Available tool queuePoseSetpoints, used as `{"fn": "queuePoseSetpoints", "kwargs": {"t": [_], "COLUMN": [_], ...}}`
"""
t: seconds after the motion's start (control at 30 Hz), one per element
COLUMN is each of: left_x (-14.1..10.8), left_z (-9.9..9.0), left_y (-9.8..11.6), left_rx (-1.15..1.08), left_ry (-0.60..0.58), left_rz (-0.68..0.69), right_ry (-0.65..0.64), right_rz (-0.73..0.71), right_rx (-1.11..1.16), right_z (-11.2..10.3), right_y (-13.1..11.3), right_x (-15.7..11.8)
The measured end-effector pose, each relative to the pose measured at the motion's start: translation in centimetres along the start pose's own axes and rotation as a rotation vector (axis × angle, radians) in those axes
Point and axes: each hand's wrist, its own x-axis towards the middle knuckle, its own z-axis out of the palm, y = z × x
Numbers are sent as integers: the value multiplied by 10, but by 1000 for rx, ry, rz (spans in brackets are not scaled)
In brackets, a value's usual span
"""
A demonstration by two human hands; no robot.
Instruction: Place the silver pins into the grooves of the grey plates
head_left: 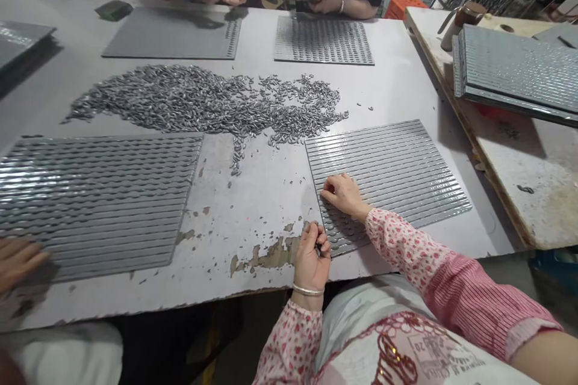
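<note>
My left hand [311,261], with a silver bangle at the wrist, is curled closed at the lower left corner of a grey ridged panel [388,174]. Small dark shiny pieces show between its fingers. On the left part of that panel rests my right hand [345,194], its thumb and fingers pressed together over the rows; whatever is at its fingertips is hidden. The panel's rows look wavy near my hands and straight farther off. Behind it spreads a heap of small silver-grey oval pieces [180,96].
A co-worker's hand [20,261] lies on another ridged panel [103,204] at left. Across the table, people handle small pieces above two panels [176,36] [323,42]. Stacked panels [519,66] and a brown-lidded jug [465,18] stand on a side table at right.
</note>
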Motion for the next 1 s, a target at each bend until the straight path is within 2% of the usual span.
{"fn": "queuePoseSetpoints", "kwargs": {"t": [0.07,0.13,0.17,0.23,0.3,0.37,0.43,0.5,0.6,0.7,0.87,1.0], "left_x": [2,3,4,4,4,4,3,2,2,1,0,-1], "left_z": [3,6,8,13,18,22,24,23,19,15,17,18], "left_y": [1,2,2,3,4,7,11,14,15,14,13,14], "left_rx": [8,12,12,11,13,2,-18,-40,-84,-117,-117,-109], "left_ry": [8,-3,-12,-24,-10,27,63,76,41,24,85,141], "left_rz": [4,-2,-6,-17,-18,-31,-61,-98,-131,-157,-146,-148], "right_ry": [-112,-296,-369,-437,-414,-324,-177,-71,-31,-18,-13,-10], "right_rz": [-53,-153,-200,-256,-244,-164,-73,-41,-53,-56,-35,-84], "right_rx": [266,534,622,691,678,617,464,241,-54,-219,-231,-27], "right_z": [-7,-15,-18,-22,-22,-18,-12,-7,-1,3,6,-1], "right_y": [0,-1,-2,-4,-4,-2,2,4,3,-1,0,-2], "right_x": [-6,-14,-18,-23,-22,-15,-4,5,11,9,11,7]}}
